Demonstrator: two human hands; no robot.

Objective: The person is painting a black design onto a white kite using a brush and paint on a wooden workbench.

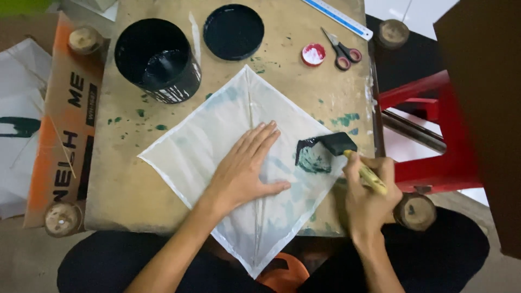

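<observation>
The white kite (217, 152) is pressed flat by the open left hand (244, 168); at three o'clock, the foam brush (339, 146) is gripped by the right hand (369, 201).

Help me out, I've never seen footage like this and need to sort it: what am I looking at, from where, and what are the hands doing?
One picture, from a camera worn on a person's head, looking down at their own bare hands over a paint-spattered table. The left hand lies flat on a white kite, a diamond-shaped sheet with a thin stick down its middle. The right hand grips a yellow-handled foam brush, whose dark head touches the kite at a dark green smear. Further back stand an open paint can, its lid, a small red cap, scissors and a ruler. A red stool stands on the right.
</observation>
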